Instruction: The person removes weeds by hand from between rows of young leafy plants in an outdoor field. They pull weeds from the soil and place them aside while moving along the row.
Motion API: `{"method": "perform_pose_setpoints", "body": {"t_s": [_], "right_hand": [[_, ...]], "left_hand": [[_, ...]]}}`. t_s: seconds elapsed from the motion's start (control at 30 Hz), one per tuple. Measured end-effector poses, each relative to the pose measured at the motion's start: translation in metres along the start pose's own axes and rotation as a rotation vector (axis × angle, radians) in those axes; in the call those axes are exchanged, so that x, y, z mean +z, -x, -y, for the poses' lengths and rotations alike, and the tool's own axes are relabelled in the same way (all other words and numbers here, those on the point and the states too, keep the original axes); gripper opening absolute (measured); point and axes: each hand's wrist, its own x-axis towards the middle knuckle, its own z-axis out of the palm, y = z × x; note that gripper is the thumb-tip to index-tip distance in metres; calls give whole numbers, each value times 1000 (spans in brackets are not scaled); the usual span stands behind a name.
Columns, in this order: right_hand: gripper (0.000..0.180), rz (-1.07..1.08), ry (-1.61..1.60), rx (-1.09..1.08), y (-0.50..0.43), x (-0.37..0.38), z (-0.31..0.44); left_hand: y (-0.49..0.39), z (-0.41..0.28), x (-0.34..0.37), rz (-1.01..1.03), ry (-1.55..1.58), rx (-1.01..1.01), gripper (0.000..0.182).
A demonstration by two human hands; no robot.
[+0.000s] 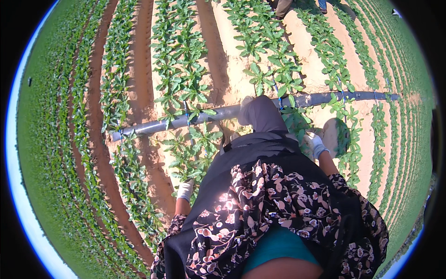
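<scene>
My left hand point(185, 190), in a whitish work glove, hangs at my left side close to leafy green crop plants point(197, 146). My right hand point(315, 143), gloved the same way, is lowered on the other side next to plant leaves point(298, 120). Neither hand's fingers show clearly enough to tell whether they hold anything. Between the hands, my dark-trousered leg point(266, 113) is bent forward over a black irrigation pipe point(216, 115). One shoe point(245, 110) is beside that leg, overlapping the pipe in view.
Crop rows point(179, 52) run away from me, separated by sandy furrows point(212, 45). Thin blue-marked drip lines point(187, 113) cross the pipe along the rows. At the top, another person's trousered leg point(284, 7) and a second blue-clad leg point(322, 5) stand among plants.
</scene>
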Motion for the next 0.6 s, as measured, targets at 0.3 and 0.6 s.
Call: {"method": "perform_pose_setpoints", "body": {"t_s": [0.3, 0.6], "right_hand": [[45, 49, -181, 301, -26, 9, -29], [50, 84, -59, -23, -148, 20, 28]], "left_hand": [[18, -31, -19, -179, 14, 175, 26], [18, -129, -36, -106, -29, 145, 36]]}}
